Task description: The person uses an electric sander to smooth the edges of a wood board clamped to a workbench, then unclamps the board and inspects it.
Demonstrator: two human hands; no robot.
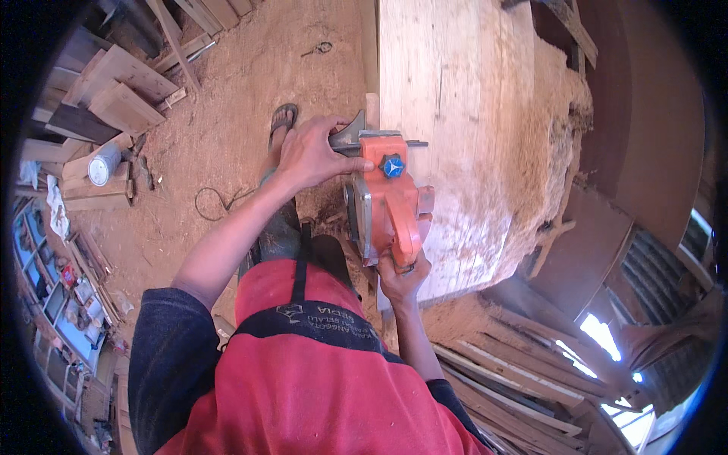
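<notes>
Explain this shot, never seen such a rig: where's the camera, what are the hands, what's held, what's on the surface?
There's no robot here. One wide fisheye camera on the person's head looks down, so straight edges bend near the rim, and the red shirt is the wearer's own. Both hands are bare. The right hand holds the rear end of an orange power tool; the left hand grips its front, thumb near the blue knob. The tool sits at the left edge of a pale wooden slab, whose right side looks brown and rough; I can't tell whether that's loose dust.
</notes>
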